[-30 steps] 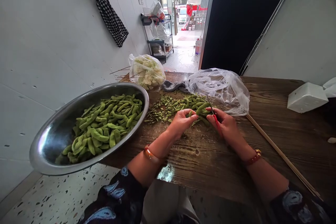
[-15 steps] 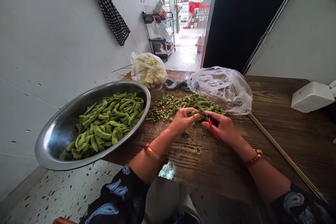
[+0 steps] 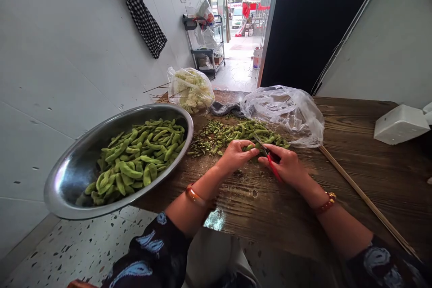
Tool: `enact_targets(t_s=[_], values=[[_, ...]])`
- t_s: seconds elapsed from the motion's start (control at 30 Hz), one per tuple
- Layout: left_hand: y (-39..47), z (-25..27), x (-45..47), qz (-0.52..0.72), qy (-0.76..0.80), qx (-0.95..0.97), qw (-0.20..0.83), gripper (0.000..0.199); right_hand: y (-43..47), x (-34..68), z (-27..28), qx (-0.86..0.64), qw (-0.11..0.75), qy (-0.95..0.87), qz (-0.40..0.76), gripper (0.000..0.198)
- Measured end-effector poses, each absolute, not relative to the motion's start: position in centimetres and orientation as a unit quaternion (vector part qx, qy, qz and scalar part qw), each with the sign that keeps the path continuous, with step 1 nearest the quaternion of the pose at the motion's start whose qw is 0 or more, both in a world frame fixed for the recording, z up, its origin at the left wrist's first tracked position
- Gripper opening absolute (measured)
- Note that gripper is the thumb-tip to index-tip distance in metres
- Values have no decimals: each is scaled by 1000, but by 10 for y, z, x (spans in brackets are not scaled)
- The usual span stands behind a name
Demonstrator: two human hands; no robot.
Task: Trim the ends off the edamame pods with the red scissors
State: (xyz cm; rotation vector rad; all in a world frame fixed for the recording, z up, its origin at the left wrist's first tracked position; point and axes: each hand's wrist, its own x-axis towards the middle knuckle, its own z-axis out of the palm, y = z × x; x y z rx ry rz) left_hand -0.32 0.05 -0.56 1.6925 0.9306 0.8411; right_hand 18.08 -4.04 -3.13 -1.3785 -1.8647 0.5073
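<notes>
Red-handled scissors [image 3: 272, 164], green pods [image 3: 130, 170], silver basin [image 3: 65, 186], brown table [image 3: 276, 216], black-and-white checked cloth [image 3: 143, 13], black sleeves [image 3: 170, 249] with blue paisley.

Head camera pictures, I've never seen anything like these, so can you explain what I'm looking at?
There is no machine here: these are a person's bare hands, seen from one camera worn on the head, looking forward and down. The left hand pinches a pod; the right hand holds red-handled scissors. On the table lie loose pods, scraps, a cloth, a bag of what looks like cauliflower, a plastic bag and long sticks. To the left, a metal bowl holds many more.
</notes>
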Motion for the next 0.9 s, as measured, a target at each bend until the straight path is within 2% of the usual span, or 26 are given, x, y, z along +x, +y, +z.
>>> enact_targets(t_s=[0.3, 0.53, 0.7, 0.9], values=[[7, -3, -13, 326, 422, 692, 486, 31, -42, 181, -25, -540, 337, -732, 243, 44], [15, -6, -16, 417, 396, 502, 646, 33, -39, 183, -26, -559, 366, -691, 275, 53], [18, -9, -16, 455, 375, 451, 670, 34, -38, 183, -26, -560, 369, -693, 263, 57], [11, -10, -10, 429, 366, 464, 683, 33, -40, 180, -26, -556, 367, -702, 253, 58]])
